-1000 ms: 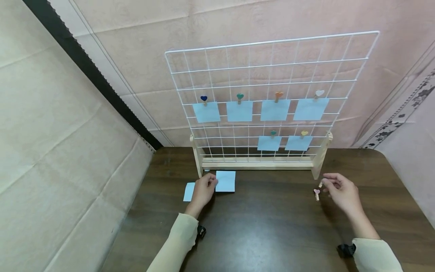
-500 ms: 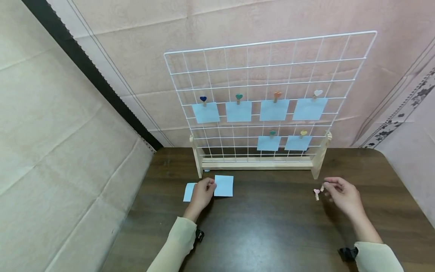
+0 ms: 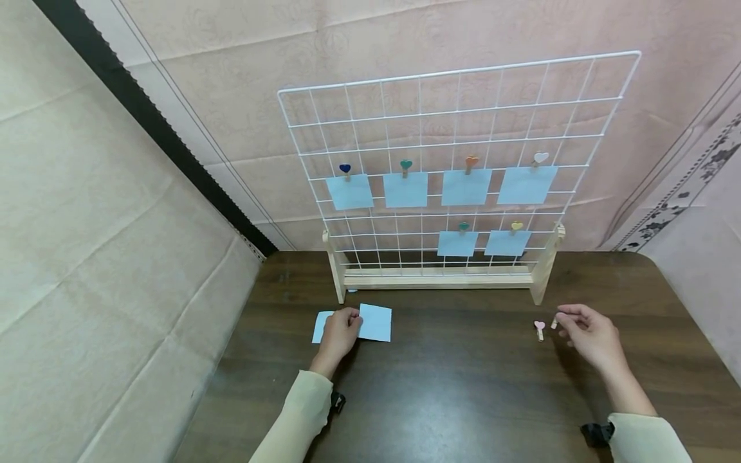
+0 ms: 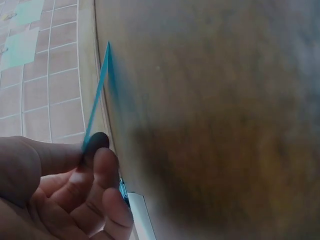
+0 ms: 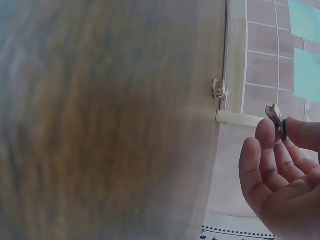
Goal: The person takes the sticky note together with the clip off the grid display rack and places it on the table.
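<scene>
Between thumb and fingers, my left hand [image 3: 340, 335] pinches the left edge of a light blue paper square [image 3: 375, 323]. In the left wrist view that paper [image 4: 98, 92] shows nearly edge-on, close over the wood. More blue paper [image 3: 321, 326] lies on the table, partly hidden by this hand. On the right, my right hand [image 3: 592, 339] pinches a small wooden clothespin [image 3: 556, 321]; the right wrist view shows the clothespin [image 5: 273, 115] pointing up from the thumb and fingertip. Just left of it a clothespin with a pink heart [image 3: 539, 330] lies on the table.
A white wire grid [image 3: 457, 122] stands upright in a wooden base [image 3: 437, 281] at the back of the table [image 3: 440, 386]. Several blue papers [image 3: 405, 190] hang on it from heart clothespins, in two rows. A pale cloth wall [image 3: 116, 257] rises at the left.
My left hand has drawn the paper square toward me and slightly left, tilting it a little. My right hand has moved the clothespin slightly right, away from the one lying down.
</scene>
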A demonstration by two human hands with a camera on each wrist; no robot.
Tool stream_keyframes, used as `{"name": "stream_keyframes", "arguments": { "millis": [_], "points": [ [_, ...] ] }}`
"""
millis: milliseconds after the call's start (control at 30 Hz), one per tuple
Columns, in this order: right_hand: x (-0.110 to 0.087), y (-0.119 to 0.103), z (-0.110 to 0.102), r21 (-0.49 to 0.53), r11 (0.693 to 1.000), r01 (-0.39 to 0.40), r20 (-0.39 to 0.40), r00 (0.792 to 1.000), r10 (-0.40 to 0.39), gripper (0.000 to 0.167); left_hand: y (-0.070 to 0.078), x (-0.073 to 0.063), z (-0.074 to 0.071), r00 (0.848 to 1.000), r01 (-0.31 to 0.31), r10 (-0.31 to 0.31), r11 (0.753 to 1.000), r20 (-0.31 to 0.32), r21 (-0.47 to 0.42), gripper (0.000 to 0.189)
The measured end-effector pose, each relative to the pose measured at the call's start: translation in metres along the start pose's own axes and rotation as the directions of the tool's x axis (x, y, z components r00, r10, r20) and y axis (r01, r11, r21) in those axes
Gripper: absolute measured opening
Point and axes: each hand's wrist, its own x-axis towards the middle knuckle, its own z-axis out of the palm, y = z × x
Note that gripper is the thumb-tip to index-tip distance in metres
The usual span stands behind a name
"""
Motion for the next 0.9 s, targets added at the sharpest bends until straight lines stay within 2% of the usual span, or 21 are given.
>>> {"name": "stream_keyframes", "arguments": {
  "millis": [200, 300, 567, 700, 900],
  "points": [
    [0.001, 0.002, -0.003, -0.016, 1.000, -0.020, 0.019, 1.000, 0.020, 0.032, -0.003, 0.000, -0.003, 0.999, 0.042, -0.042, 0.999, 0.025, -0.025, 0.028],
    [0.001, 0.003, -0.003, -0.014, 0.999, -0.033, 0.029, 0.999, 0.033, 0.033, -0.004, -0.001, -0.003, 0.998, 0.048, -0.046, 0.998, 0.046, -0.037, 0.024],
    [0.001, 0.004, -0.006, -0.041, 0.998, -0.054, 0.038, 0.998, 0.056, 0.035, -0.005, 0.000, -0.003, 0.996, 0.042, -0.043, 0.999, 0.073, 0.016, 0.020],
    [0.003, 0.007, -0.010, -0.074, 0.994, -0.074, 0.063, 0.995, 0.079, 0.037, -0.006, 0.000, -0.002, 0.995, 0.040, -0.041, 0.999, 0.096, 0.015, 0.022],
    [0.007, 0.013, -0.013, -0.102, 0.990, -0.099, 0.140, 0.984, 0.113, 0.038, -0.007, -0.001, -0.003, 0.993, 0.029, -0.033, 0.999, 0.115, 0.031, 0.022]
  ]
}}
